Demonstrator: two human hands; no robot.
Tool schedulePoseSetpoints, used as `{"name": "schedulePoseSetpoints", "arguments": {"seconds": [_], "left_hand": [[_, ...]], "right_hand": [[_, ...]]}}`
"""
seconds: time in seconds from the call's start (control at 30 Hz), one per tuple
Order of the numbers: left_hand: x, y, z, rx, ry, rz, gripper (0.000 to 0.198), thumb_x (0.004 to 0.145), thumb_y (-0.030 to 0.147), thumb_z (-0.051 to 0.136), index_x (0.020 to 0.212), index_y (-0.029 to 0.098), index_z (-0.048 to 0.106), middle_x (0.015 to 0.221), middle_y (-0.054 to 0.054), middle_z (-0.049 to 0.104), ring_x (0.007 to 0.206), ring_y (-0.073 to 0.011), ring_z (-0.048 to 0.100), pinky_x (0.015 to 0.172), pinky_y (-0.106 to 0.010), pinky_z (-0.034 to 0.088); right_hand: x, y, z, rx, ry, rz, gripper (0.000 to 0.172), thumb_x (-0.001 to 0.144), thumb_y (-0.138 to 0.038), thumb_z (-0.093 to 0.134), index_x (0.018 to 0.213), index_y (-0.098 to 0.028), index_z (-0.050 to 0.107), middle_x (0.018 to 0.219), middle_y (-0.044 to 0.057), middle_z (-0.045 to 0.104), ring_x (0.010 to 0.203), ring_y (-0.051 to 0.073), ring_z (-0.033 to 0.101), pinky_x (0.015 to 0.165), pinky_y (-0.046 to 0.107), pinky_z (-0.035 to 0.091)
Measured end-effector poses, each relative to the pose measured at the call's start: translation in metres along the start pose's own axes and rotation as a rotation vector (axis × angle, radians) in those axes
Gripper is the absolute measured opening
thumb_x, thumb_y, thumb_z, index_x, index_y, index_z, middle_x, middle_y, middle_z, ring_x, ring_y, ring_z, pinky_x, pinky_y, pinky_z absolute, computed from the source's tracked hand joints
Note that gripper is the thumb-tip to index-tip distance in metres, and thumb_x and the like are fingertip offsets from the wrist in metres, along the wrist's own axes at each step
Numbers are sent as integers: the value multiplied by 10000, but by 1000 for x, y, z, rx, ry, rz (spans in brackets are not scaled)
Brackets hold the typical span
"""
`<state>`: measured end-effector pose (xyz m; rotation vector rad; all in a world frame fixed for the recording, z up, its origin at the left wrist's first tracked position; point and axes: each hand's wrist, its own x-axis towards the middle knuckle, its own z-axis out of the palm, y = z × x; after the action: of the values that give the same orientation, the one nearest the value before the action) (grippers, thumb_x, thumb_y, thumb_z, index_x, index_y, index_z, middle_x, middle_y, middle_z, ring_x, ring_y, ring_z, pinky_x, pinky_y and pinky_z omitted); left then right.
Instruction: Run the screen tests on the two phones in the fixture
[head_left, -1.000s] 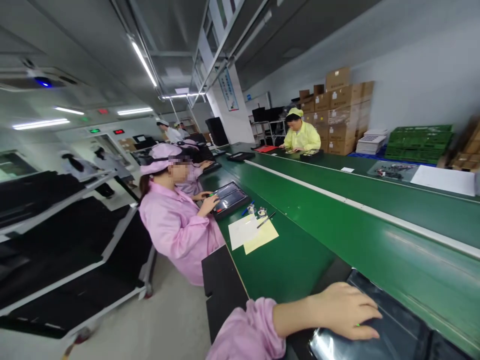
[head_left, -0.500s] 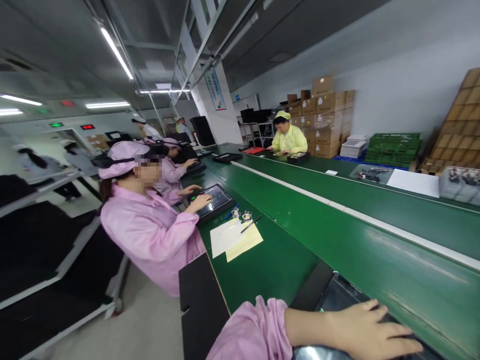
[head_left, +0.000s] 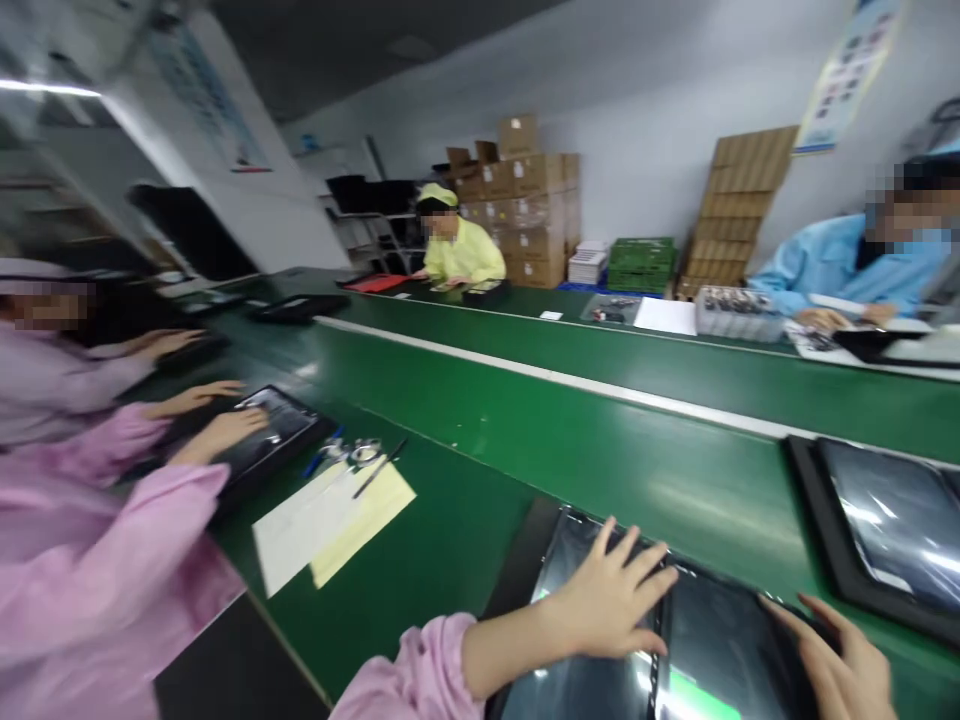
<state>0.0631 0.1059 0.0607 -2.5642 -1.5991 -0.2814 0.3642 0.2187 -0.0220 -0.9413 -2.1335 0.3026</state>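
A dark, glossy screen panel in a black tray (head_left: 697, 640) lies on the green bench right in front of me. My left hand (head_left: 611, 595) rests flat on its left part, fingers spread. My right hand (head_left: 840, 665) shows at the lower right, fingers apart, touching the panel's right edge. Neither hand holds anything.
A second panel in a black tray (head_left: 885, 525) lies to the right. White and yellow sheets (head_left: 330, 515) with a pen lie at left. A pink-sleeved co-worker (head_left: 112, 520) works a panel beside me. The green conveyor (head_left: 600, 370) runs across; people in yellow (head_left: 457, 250) and blue (head_left: 847, 265) sit beyond.
The view has swung to the right and down. My right hand and the second tray have come into view. My left hand stays flat on the panel.
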Motion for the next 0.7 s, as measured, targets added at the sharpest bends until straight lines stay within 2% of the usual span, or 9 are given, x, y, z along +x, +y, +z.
{"name": "schedulePoseSetpoints", "arguments": {"seconds": [0.07, 0.13, 0.17, 0.23, 0.3, 0.4, 0.53, 0.7], "left_hand": [[-2, 0, 0, -23, -26, 26, 769, 909, 709, 401, 1459, 172, 406, 1435, -145, 531, 1309, -363, 467, 1076, -511, 320], [-3, 0, 0, -73, -33, 54, 705, 906, 683, 451, 1378, 160, 494, 1271, -127, 642, 1165, -322, 578, 1020, -452, 375], [-4, 0, -1, -101, -31, 60, 622, 920, 653, 462, 1286, 160, 563, 1143, -106, 686, 1044, -284, 627, 972, -425, 403], [-6, -5, -5, -137, -18, 44, 447, 966, 560, 447, 1042, 169, 650, 913, -58, 690, 815, -210, 635, 886, -391, 425], [-6, -13, -11, -123, 15, -2, 397, 998, 471, 418, 869, 179, 655, 817, -40, 656, 742, -185, 601, 843, -386, 418], [-4, -28, -17, -92, 58, -81, 375, 1001, 413, 426, 850, 192, 689, 832, -49, 637, 799, -205, 589, 835, -406, 404], [-4, -43, -20, -149, 37, -122, 379, 1006, 404, 406, 923, 246, 740, 931, -50, 643, 879, -215, 586, 884, -439, 390], [3, -54, -31, -287, 92, -123, 668, 1000, 598, 148, 959, 229, 704, 995, -83, 643, 931, -240, 593, 909, -464, 385]], "right_hand": [[2, -9, -1, 0, 46, 2, 473, 998, -506, 345, 994, -321, 780, 1163, 123, 595, 1011, 377, 571, 798, 584, 494], [6, -20, -4, 58, 57, 43, 533, 1017, -495, 327, 821, -279, 774, 1160, 108, 602, 1023, 343, 571, 811, 526, 513], [7, -25, -6, 93, 72, 74, 543, 1025, -488, 325, 791, -264, 760, 1152, 104, 603, 1030, 328, 572, 824, 501, 520], [9, -34, -9, 137, 116, 124, 537, 1034, -492, 324, 811, -246, 747, 1124, 102, 605, 1037, 309, 575, 844, 468, 523], [8, -38, -12, 140, 141, 151, 530, 1037, -508, 318, 883, -239, 748, 1111, 102, 601, 1037, 299, 574, 855, 459, 522], [6, -40, -12, 130, 136, 163, 525, 1044, -496, 316, 916, -238, 755, 1128, 100, 586, 1045, 289, 565, 878, 468, 513], [5, -39, -10, 132, 126, 167, 523, 1049, -465, 318, 911, -250, 774, 1144, 100, 567, 1061, 288, 548, 900, 484, 502], [5, -41, -7, 115, 135, 188, 506, 1050, -430, 339, 896, -268, 793, 1142, 95, 554, 1061, 283, 543, 894, 473, 508]]}}
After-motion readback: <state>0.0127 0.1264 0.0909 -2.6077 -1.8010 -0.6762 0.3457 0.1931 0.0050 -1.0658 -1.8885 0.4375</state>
